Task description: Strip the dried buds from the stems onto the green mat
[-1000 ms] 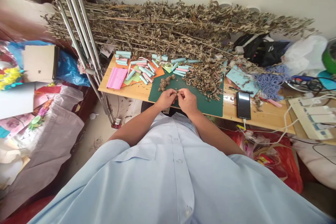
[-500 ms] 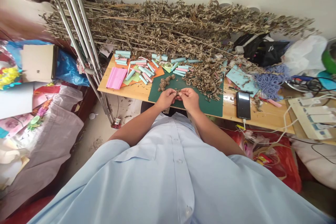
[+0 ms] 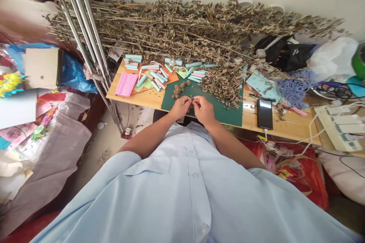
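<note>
My left hand (image 3: 181, 107) and my right hand (image 3: 203, 108) meet over the near edge of a dark green cutting mat (image 3: 225, 115). The fingertips of both pinch a small bit of dried leaf (image 3: 192, 98) between them, mostly hidden by the fingers. Just beyond my left hand lie several rolled-up balls of dried leaf (image 3: 178, 90) in a small cluster. A loose heap of dried leaves (image 3: 225, 87) covers the mat's far right part, past my right hand.
Long dried leafy stalks (image 3: 171, 26) pile along the wall. Pastel paper rolls (image 3: 158, 76) and a pink paper piece (image 3: 126, 84) lie left of the mat. To the right are a charging phone (image 3: 264, 114), purple cord (image 3: 295, 87) and a power strip (image 3: 339, 125). Metal crutches (image 3: 94, 45) lean at left.
My right hand has turned a little and shifted slightly left, closer to my left hand. My left hand stays almost where it was.
</note>
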`<state>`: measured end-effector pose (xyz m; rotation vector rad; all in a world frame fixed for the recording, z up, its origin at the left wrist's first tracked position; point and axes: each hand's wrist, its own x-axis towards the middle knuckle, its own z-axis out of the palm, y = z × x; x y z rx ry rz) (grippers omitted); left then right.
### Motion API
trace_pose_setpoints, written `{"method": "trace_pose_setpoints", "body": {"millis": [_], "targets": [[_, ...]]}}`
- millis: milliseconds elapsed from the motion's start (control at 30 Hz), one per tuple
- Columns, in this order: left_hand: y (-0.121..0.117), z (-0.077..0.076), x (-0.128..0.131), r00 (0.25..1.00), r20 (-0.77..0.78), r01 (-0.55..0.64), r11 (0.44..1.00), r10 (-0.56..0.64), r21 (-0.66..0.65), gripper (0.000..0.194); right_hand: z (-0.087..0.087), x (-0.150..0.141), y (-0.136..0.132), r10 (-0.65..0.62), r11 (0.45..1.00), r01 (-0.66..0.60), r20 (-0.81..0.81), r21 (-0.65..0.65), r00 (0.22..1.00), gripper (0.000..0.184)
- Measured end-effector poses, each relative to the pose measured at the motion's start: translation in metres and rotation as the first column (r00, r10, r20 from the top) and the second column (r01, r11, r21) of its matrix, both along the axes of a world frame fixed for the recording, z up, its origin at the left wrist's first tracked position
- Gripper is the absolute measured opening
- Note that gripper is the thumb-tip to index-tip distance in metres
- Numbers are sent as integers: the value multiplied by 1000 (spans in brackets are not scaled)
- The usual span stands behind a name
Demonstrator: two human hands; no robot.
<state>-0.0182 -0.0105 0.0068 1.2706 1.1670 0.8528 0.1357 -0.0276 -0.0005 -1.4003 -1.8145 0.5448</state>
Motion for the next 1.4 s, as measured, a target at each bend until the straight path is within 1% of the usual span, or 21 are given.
{"method": "trace_pose_setpoints", "body": {"millis": [133, 233, 500, 633, 700, 767, 800, 867, 933, 967, 1033, 1133, 1233, 1300, 1400], "targets": [[0, 0, 2, 998, 45, -41, 998, 43, -42, 17, -1, -2, -3, -30, 999, 28, -85, -31, 996, 27], [1, 0, 2, 997, 70, -40, 998, 44, -56, 17, -1, -3, -4, -23, 999, 20, -102, -28, 994, 29], [1, 3, 1, 997, 71, 19, 999, -15, -50, 22, -1, -1, -1, -36, 999, 36, 37, 2, 999, 26], [1, 1, 0, 998, 61, 34, 999, -32, -27, 21, 1, -2, -1, -23, 1000, 24, 51, -5, 998, 24], [0, 1, 1, 998, 67, 20, 999, -18, -29, 21, 0, -4, 0, -42, 999, 42, -13, -31, 999, 23], [0, 1, 2, 995, 98, 4, 998, 2, -61, 20, -4, -6, 1, -99, 992, 86, -141, -94, 985, 23], [0, 1, 2, 993, 120, -2, 996, 13, -89, 19, -6, -7, 3, -137, 984, 107, -223, -145, 965, 22], [0, 1, 2, 986, 162, -11, 990, 34, -140, 17, -10, -9, 6, -212, 957, 112, -382, -269, 899, 23], [1, 0, 2, 982, 183, -13, 987, 43, -162, 17, -12, -9, 9, -258, 930, 76, -488, -361, 834, 27], [1, -1, 2, 981, 188, -10, 987, 41, -163, 17, -12, -9, 9, -266, 923, 62, -514, -379, 816, 29], [2, -3, 1, 980, 196, 0, 986, 33, -165, 18, -11, -9, 10, -266, 928, 68, -524, -367, 809, 31], [3, -5, 1, 984, 178, 7, 987, 22, -160, 18, -9, -9, 8, -244, 949, 105, -482, -297, 841, 30], [3, -4, 2, 990, 142, 5, 990, 16, -144, 17, -7, -8, 5, -184, 972, 117, -358, -201, 915, 26], [2, -2, 2, 989, 146, 4, 988, 19, -157, 17, -5, -6, 3, -140, 985, 108, -255, -133, 957, 26], [2, -1, 2, 985, 169, 1, 984, 29, -177, 19, -3, -3, 0, -80, 996, 73, -144, -54, 986, 25]]}}
